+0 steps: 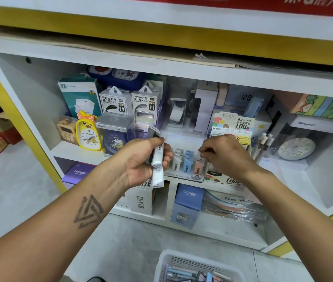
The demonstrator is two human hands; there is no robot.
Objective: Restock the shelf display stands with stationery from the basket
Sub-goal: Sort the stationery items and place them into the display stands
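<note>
- Fingers of the left hand (141, 159) curl round a bundle of white lead tubes (157, 159) — long axis near upright, top end tipped slightly away toward the shelf, lower end pointing down at the floor
- Fingers of the right hand (224, 155) are bent at the display stand (184, 174); whether they pinch anything cannot be told
- The stand sits on the middle shelf (76, 153) — white, blue and pink tubes (188, 163) stand upright in its slots
- The white basket (165, 261) on the floor below holds pastel stationery lying flat
- A yellow duck clock (88, 133) stands left of the left hand
</note>
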